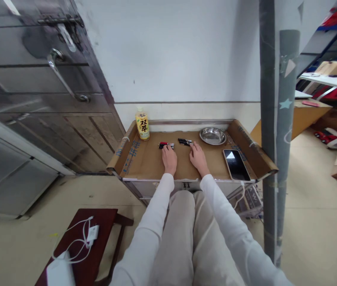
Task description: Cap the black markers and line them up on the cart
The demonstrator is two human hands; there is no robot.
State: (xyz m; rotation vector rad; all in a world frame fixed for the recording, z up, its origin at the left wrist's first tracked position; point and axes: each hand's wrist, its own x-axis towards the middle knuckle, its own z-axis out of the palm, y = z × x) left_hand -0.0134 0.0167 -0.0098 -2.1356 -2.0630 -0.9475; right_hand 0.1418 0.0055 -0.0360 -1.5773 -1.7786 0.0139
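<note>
Two bare hands rest over a cardboard-lined worktop point(149, 159), reaching in from its front edge. The pens already lie in two small groups side by side, both down on the cardboard; how much handling remains cannot be told. The left group of pens point(166, 144), red and black, lies slightly left of the middle, just beyond the left hand point(169, 159), whose fingertips appear to touch it. The right group of pens point(184, 141), dark, lies just beyond and left of the right hand point(198, 159), fingertips at its near end. Both hands are loosely curled, palms down; whether either grips a pen is unclear. A metal dish point(213, 137) sits near the back right corner.
</note>
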